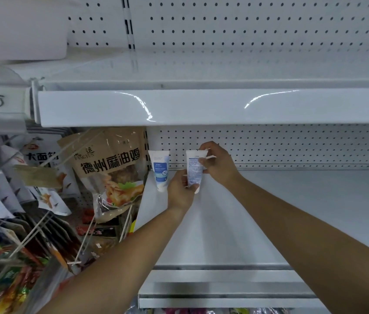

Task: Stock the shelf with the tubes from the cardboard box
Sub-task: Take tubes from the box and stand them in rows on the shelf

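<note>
A white tube with a blue label [160,169] stands cap-down at the back left of the white shelf [292,218], leaning against the pegboard back wall. Just right of it, both my hands hold a second white tube [193,169] with small print facing me. My left hand [180,191] grips its lower end near the cap. My right hand [218,164] pinches its upper crimped end. This tube is upright at the back of the shelf. The cardboard box is out of view.
An upper white shelf [201,107] overhangs the working shelf. Left of the shelf, hanging snack bags [109,168] and wire hooks [32,236] crowd the neighbouring bay. Bare shelf surface stretches to the right of the tubes.
</note>
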`<action>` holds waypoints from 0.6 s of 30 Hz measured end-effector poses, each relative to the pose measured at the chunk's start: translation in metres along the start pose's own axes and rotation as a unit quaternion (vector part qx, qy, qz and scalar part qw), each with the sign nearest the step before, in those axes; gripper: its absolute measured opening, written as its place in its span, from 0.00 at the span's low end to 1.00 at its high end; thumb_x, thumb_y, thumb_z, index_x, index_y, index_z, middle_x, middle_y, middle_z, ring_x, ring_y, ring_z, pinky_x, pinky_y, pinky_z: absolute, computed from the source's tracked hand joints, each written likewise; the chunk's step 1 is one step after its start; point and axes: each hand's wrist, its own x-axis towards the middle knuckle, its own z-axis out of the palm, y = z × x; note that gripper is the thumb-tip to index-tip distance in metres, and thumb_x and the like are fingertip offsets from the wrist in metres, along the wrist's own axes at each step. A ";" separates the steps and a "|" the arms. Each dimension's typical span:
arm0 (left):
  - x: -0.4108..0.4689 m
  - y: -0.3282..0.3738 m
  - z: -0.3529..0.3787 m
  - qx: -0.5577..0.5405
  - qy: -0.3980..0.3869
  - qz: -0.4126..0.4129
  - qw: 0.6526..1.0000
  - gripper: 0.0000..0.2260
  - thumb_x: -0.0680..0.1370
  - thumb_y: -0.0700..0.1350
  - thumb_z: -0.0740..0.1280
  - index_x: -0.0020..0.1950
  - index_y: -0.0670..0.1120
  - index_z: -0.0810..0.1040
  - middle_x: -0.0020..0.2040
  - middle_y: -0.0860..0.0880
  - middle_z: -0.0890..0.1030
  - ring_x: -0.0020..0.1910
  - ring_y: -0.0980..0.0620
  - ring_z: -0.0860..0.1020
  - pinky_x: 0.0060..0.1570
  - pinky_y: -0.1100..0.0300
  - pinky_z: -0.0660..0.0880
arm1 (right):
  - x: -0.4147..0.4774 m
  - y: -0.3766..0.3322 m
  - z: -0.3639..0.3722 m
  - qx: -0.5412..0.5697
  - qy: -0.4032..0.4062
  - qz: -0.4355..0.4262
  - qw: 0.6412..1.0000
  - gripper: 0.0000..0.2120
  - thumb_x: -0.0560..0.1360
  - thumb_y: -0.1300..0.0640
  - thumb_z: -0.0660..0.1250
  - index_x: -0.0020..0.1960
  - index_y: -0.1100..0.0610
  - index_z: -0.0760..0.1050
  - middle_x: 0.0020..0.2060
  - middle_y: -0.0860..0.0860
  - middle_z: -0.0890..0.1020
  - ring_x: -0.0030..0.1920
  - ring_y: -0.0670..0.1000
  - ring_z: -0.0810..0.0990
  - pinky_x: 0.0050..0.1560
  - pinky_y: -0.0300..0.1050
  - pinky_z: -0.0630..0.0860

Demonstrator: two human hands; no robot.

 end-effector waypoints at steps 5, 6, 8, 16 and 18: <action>0.005 -0.003 0.001 0.010 0.000 -0.002 1.000 0.17 0.74 0.38 0.74 0.62 0.44 0.76 0.55 0.48 0.82 0.49 0.54 0.79 0.47 0.67 0.72 | 0.005 0.004 0.005 -0.023 -0.005 -0.002 1.000 0.15 0.74 0.67 0.68 0.50 0.47 0.74 0.44 0.44 0.79 0.49 0.54 0.82 0.50 0.58 0.82; 0.006 -0.004 0.001 0.010 0.001 -0.007 1.000 0.17 0.74 0.38 0.74 0.62 0.44 0.76 0.55 0.48 0.82 0.50 0.53 0.79 0.47 0.67 0.72 | 0.006 0.005 0.006 -0.025 -0.005 -0.002 1.000 0.14 0.74 0.67 0.68 0.50 0.48 0.74 0.44 0.43 0.79 0.50 0.54 0.81 0.51 0.58 0.82; 0.007 -0.005 0.000 0.013 -0.001 -0.014 1.000 0.18 0.74 0.38 0.74 0.62 0.44 0.75 0.55 0.48 0.82 0.49 0.54 0.79 0.45 0.70 0.71 | 0.007 0.007 0.009 -0.031 -0.004 0.001 1.000 0.14 0.74 0.67 0.69 0.50 0.48 0.75 0.45 0.43 0.79 0.50 0.54 0.81 0.52 0.58 0.81; 0.012 -0.009 -0.002 0.040 -0.006 -0.016 0.999 0.18 0.75 0.38 0.73 0.63 0.42 0.75 0.57 0.47 0.82 0.52 0.50 0.80 0.42 0.75 0.69 | 0.011 0.015 0.014 -0.029 -0.005 -0.002 1.000 0.15 0.73 0.67 0.69 0.49 0.47 0.75 0.44 0.41 0.79 0.52 0.54 0.81 0.53 0.59 0.81; 0.013 -0.008 -0.001 0.041 -0.006 -0.017 0.999 0.18 0.75 0.38 0.73 0.63 0.42 0.75 0.58 0.46 0.82 0.56 0.47 0.81 0.47 0.68 0.70 | 0.013 0.016 0.015 -0.031 -0.008 -0.001 0.999 0.14 0.73 0.66 0.69 0.49 0.47 0.75 0.43 0.41 0.79 0.51 0.54 0.81 0.53 0.59 0.80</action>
